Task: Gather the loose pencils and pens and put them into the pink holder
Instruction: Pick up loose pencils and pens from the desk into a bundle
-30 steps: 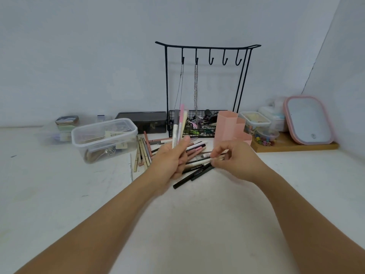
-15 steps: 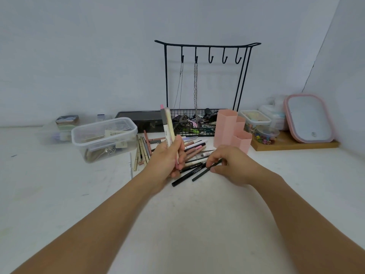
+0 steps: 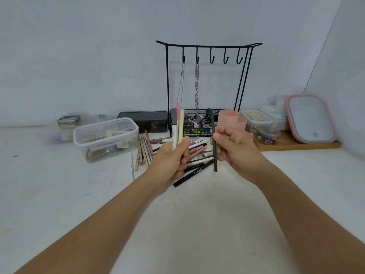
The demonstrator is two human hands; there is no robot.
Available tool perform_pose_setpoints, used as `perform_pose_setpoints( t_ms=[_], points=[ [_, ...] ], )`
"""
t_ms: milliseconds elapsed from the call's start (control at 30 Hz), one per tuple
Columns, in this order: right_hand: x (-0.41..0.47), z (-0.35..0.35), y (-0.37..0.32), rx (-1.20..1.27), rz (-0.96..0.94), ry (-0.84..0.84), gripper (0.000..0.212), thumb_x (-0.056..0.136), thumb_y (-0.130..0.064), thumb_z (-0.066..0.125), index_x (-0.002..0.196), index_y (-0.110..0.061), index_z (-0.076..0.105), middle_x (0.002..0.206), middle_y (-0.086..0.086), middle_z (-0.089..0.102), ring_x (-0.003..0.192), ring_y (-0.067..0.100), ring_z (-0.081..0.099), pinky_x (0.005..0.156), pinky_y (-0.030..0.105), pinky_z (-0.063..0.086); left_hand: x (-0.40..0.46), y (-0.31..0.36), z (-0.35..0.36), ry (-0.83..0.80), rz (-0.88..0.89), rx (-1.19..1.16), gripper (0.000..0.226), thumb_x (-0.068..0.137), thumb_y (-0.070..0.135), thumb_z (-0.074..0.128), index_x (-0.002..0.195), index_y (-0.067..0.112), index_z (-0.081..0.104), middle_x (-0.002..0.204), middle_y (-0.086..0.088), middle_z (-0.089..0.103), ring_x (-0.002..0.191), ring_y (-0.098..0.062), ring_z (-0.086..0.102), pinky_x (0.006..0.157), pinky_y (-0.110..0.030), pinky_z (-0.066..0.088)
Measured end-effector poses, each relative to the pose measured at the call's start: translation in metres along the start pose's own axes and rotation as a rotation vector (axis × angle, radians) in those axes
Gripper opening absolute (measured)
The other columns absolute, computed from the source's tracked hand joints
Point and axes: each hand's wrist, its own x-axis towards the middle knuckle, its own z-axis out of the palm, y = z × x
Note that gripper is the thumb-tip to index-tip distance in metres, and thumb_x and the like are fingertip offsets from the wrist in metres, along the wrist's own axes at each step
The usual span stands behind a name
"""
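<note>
My left hand [image 3: 171, 159] grips a small bundle of pens [image 3: 177, 126] upright, their tips pointing up. To its right, my right hand [image 3: 234, 150] holds one dark thin pencil [image 3: 213, 143] upright above the table. The pink holder [image 3: 230, 120], made of hexagonal cups, stands just behind my right hand and is partly hidden by it. A pile of loose pens and pencils [image 3: 194, 164] lies on the white table [image 3: 59, 194] under and between my hands, with several tan sticks [image 3: 143, 152] at its left.
A clear plastic box [image 3: 105, 138] stands at the left of the pile. Behind are a black box [image 3: 144, 120], a black hook stand with chains and a wire basket [image 3: 197, 123], small clear tubs [image 3: 256, 120] and a pink-rimmed mirror [image 3: 310, 118] on a wooden tray.
My right hand has lifted the dark pencil off the table and turned it upright. My left hand has kept its bundle of pens, tilted slightly more upright.
</note>
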Motion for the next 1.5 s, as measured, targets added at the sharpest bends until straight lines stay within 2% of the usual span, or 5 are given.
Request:
perform_pose_setpoints(
  t_ms=[400, 800, 1033, 1333, 1500],
  points=[
    [-0.006, 0.014, -0.001, 0.118, 0.014, -0.048, 0.015, 0.096, -0.002, 0.059, 0.111, -0.004, 0.062, 0.088, 0.017, 0.066, 0.069, 0.017, 0.061, 0.057, 0.023, 0.050, -0.006, -0.001, 0.008, -0.126, 0.055, 0.054, 0.041, 0.090, 0.044, 0.066, 0.097, 0.005, 0.057, 0.055, 0.008, 0.036, 0.044, -0.009, 0.024, 0.037, -0.020, 0.022],
    [-0.005, 0.026, 0.011, 0.003, -0.065, -0.005, 0.013, 0.085, -0.018, 0.074, 0.096, -0.010, 0.071, 0.081, 0.007, 0.068, 0.067, 0.017, 0.058, 0.056, 0.023, 0.042, -0.011, 0.004, 0.009, -0.119, 0.107, 0.322, 0.051, 0.102, 0.041, 0.055, 0.057, 0.018, 0.059, 0.055, -0.004, 0.058, 0.046, -0.016, 0.039, 0.046, -0.025, 0.029],
    [-0.001, -0.017, 0.027, -0.941, -0.090, -0.077, 0.017, 0.086, -0.020, 0.076, 0.100, -0.028, 0.076, 0.101, -0.011, 0.070, 0.074, 0.020, 0.060, 0.071, 0.031, 0.054, 0.000, 0.010, -0.007, 0.047, -0.021, -0.017, 0.042, 0.100, 0.041, 0.059, 0.067, 0.019, 0.044, 0.052, -0.002, 0.037, 0.040, -0.014, 0.034, 0.034, -0.019, 0.021],
    [0.002, -0.017, 0.037, -0.963, -0.092, -0.143, 0.012, 0.087, -0.015, 0.076, 0.095, -0.023, 0.075, 0.096, -0.003, 0.066, 0.080, 0.023, 0.059, 0.072, 0.033, 0.051, 0.004, 0.011, -0.015, 0.208, -0.072, -0.024, 0.040, 0.096, 0.030, 0.067, 0.064, 0.023, 0.044, 0.048, 0.008, 0.031, 0.040, -0.009, 0.020, 0.034, -0.019, 0.017],
    [0.004, -0.020, 0.037, -0.987, -0.120, -0.190, 0.010, 0.088, -0.015, 0.075, 0.097, -0.019, 0.078, 0.091, -0.004, 0.066, 0.075, 0.005, 0.056, 0.064, 0.010, 0.040, 0.007, 0.011, -0.016, 0.249, -0.124, -0.076, 0.055, 0.098, 0.033, 0.061, 0.050, 0.027, 0.034, 0.050, 0.007, 0.026, 0.042, -0.010, 0.017, 0.034, -0.020, 0.015]
  ],
)
